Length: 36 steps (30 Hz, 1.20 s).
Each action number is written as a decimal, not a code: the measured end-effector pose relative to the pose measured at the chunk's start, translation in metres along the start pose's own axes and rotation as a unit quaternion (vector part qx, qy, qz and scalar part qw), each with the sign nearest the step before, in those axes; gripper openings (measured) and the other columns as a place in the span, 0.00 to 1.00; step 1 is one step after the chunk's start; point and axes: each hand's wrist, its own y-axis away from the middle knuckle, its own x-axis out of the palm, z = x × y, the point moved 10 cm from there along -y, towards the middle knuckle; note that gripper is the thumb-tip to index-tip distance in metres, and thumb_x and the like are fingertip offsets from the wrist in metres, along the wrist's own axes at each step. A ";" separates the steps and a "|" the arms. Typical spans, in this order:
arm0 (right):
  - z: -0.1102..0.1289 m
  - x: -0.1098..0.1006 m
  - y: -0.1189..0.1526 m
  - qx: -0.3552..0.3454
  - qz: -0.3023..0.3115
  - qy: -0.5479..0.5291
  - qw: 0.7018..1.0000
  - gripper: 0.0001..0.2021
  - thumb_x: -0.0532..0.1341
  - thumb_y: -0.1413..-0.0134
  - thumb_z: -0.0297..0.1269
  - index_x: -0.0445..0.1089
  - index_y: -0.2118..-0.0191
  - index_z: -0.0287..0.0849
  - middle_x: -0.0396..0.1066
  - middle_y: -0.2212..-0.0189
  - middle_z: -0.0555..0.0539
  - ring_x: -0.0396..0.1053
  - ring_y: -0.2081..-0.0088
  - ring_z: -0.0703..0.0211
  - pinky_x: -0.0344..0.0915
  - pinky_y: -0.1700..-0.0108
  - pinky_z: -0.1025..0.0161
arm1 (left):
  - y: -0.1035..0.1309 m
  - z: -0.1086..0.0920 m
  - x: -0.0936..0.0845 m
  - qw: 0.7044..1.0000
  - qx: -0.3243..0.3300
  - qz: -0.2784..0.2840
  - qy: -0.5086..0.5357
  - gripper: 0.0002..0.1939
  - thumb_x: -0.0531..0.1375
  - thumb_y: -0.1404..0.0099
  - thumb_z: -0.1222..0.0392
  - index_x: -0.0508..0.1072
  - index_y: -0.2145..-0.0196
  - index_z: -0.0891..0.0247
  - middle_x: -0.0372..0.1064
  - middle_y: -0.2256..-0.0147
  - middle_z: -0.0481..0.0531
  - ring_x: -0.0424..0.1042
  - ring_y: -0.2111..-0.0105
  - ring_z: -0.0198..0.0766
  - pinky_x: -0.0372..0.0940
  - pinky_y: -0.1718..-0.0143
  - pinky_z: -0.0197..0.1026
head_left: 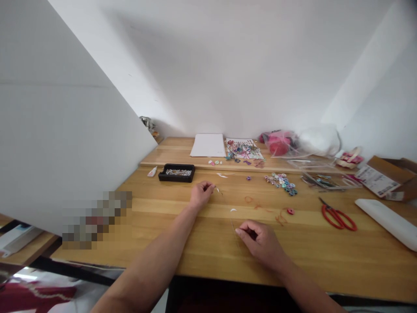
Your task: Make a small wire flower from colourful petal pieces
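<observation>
My left hand (202, 194) is over the middle of the wooden table, its thumb and fingertips pinched on a thin thread or wire, with a small white piece (218, 190) beside the fingertips. Nearer the front edge, my right hand (256, 241) is also pinched, on a thin strand (232, 223) that rises from its fingertips. A white crescent-shaped piece (233, 210) shows at the top of that strand. Whether one strand joins both hands is too faint to tell. More white slivers (222, 175) lie behind my left hand.
A black tray (177, 178) of small beads stands at the back left. Round coloured spools (282, 182), orange thread (280, 218), a red spool (290, 211) and red-handled scissors (337, 218) lie to the right. A cardboard box (384, 178) stands far right.
</observation>
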 end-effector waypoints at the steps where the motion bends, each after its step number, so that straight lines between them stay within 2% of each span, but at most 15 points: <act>1: 0.000 0.000 0.000 0.000 0.000 -0.001 1.000 0.14 0.56 0.39 0.42 0.65 0.74 0.42 0.65 0.78 0.53 0.61 0.74 0.63 0.57 0.69 0.65 | 0.000 0.000 0.000 1.000 0.000 0.000 0.000 0.16 0.60 0.43 0.47 0.73 0.72 0.64 0.66 0.79 0.45 0.61 0.80 0.31 0.56 0.77 0.34; 18: 0.001 0.000 0.002 -0.005 0.001 0.002 1.000 0.14 0.56 0.39 0.43 0.64 0.74 0.43 0.63 0.79 0.53 0.61 0.74 0.63 0.57 0.69 0.66 | 0.001 0.001 0.000 1.000 -0.007 0.001 0.011 0.14 0.60 0.43 0.48 0.72 0.73 0.63 0.66 0.79 0.46 0.62 0.80 0.32 0.56 0.77 0.35; 31: -0.009 0.005 -0.002 -0.002 0.003 0.014 1.000 0.17 0.54 0.39 0.47 0.64 0.75 0.43 0.63 0.80 0.51 0.61 0.75 0.61 0.58 0.71 0.65 | 0.002 -0.006 0.001 1.000 0.008 -0.006 0.017 0.14 0.60 0.43 0.49 0.73 0.74 0.64 0.66 0.80 0.46 0.62 0.79 0.33 0.56 0.75 0.35; 36: -0.017 0.010 -0.003 0.012 0.011 0.004 1.000 0.18 0.54 0.40 0.49 0.64 0.76 0.43 0.61 0.80 0.51 0.60 0.76 0.61 0.58 0.72 0.66 | 0.002 -0.005 -0.002 0.999 0.006 -0.027 0.029 0.15 0.59 0.41 0.48 0.72 0.74 0.63 0.66 0.80 0.46 0.62 0.79 0.33 0.57 0.76 0.35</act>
